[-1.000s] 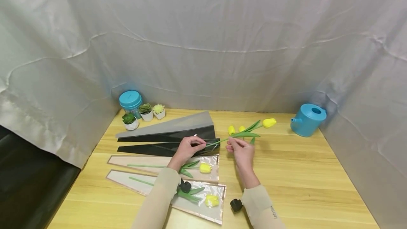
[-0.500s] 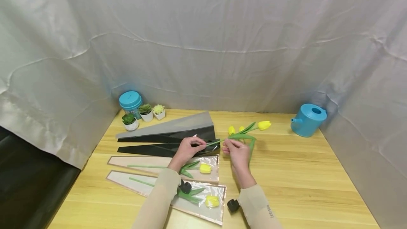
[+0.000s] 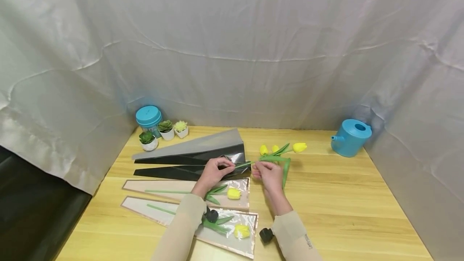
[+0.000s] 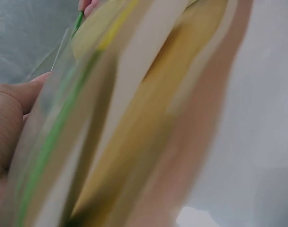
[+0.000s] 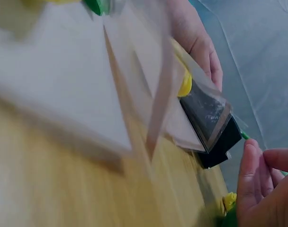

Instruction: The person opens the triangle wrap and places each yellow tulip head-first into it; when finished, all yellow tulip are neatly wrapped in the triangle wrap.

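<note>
In the head view my right hand pinches the thin green stem of a yellow tulip, whose bloom points right. One long leaf hangs down past that hand. The stem's other end reaches left to the mouth of a black flower sleeve. There my left hand pinches the sleeve's clear front; its fingers hide how far in the stem goes. In the right wrist view the fingers of my right hand lie close to the sleeve's dark end. The left wrist view is mostly blurred.
Two sleeved tulips lie in front. Another grey and black sleeve lies behind. Loose yellow tulips rest beyond my right hand. Small potted succulents and a blue-lidded jar stand back left, a blue watering can back right.
My right hand and the tulip have shifted left toward the sleeve, bloom slightly lower. One leaf now droops beside the right hand. My left hand stays nearly in place.
</note>
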`<state>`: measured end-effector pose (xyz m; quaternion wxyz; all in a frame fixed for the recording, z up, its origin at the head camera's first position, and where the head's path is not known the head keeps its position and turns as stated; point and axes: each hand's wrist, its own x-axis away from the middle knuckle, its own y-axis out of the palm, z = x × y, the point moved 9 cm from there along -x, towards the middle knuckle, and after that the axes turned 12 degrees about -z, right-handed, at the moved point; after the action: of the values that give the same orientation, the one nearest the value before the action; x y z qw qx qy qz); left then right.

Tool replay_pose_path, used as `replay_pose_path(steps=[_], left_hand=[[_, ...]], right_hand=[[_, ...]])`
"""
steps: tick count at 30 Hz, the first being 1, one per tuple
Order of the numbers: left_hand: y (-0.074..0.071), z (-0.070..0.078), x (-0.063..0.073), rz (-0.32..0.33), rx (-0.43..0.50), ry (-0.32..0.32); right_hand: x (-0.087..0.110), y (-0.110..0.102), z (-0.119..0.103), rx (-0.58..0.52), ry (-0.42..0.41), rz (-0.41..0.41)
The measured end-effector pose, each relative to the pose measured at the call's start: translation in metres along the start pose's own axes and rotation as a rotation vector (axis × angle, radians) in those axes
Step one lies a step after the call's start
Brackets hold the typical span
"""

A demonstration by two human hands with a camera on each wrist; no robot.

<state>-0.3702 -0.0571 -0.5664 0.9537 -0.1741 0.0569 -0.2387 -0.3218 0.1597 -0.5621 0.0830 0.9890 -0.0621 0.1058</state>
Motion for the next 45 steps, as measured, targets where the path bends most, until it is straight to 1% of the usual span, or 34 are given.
replay_pose_path(steps=[3,6,9,13,14,17,19,21,23,25,28,31,33,36,40,45], left_hand=[[0.000,0.000,0.000,0.010,-0.026,-0.009],[0.000,0.000,0.000,0.017,-0.050,-0.009],[0.000,0.001,0.000,0.017,-0.068,-0.005],[0.001,0.001,0.001,0.006,-0.112,-0.007],[0.002,0.001,0.001,0.005,-0.129,-0.005],[0.004,0.000,0.001,0.005,-0.159,0.002],[0.005,0.000,0.001,0.005,-0.165,0.008],[0.005,0.000,0.002,0.000,-0.153,0.008],[0.006,0.000,0.002,-0.004,-0.151,0.011],[0.006,0.000,0.001,-0.006,-0.154,0.010],[0.005,0.000,0.001,-0.010,-0.158,0.000],[0.005,0.000,0.000,-0.012,-0.158,-0.004],[0.005,0.001,0.000,-0.012,-0.161,0.004],[0.006,0.003,-0.001,-0.018,-0.169,0.017],[0.007,0.002,0.000,-0.026,-0.160,0.008],[0.005,0.002,0.000,-0.022,-0.155,-0.005]], right_hand=[[0.003,-0.004,0.003,0.013,0.020,-0.028],[0.007,-0.008,-0.003,0.027,0.006,-0.050],[0.013,-0.015,-0.018,0.053,-0.026,-0.056],[0.016,-0.032,-0.048,0.118,-0.092,-0.012],[0.014,-0.038,-0.055,0.146,-0.111,0.004],[0.006,-0.057,-0.075,0.280,-0.168,0.052],[-0.001,-0.068,-0.087,0.405,-0.207,0.055],[-0.008,-0.077,-0.092,0.516,-0.221,0.032],[-0.014,-0.082,-0.093,0.597,-0.221,-0.026],[-0.019,-0.086,-0.089,0.660,-0.201,-0.099],[-0.023,-0.086,-0.081,0.707,-0.165,-0.201],[-0.023,-0.085,-0.076,0.760,-0.151,-0.253],[-0.023,-0.086,-0.075,0.771,-0.144,-0.257],[-0.023,-0.094,-0.076,0.769,-0.164,-0.223],[-0.024,-0.109,-0.077,0.740,-0.191,-0.175],[-0.026,-0.122,-0.075,0.753,-0.175,-0.182]])
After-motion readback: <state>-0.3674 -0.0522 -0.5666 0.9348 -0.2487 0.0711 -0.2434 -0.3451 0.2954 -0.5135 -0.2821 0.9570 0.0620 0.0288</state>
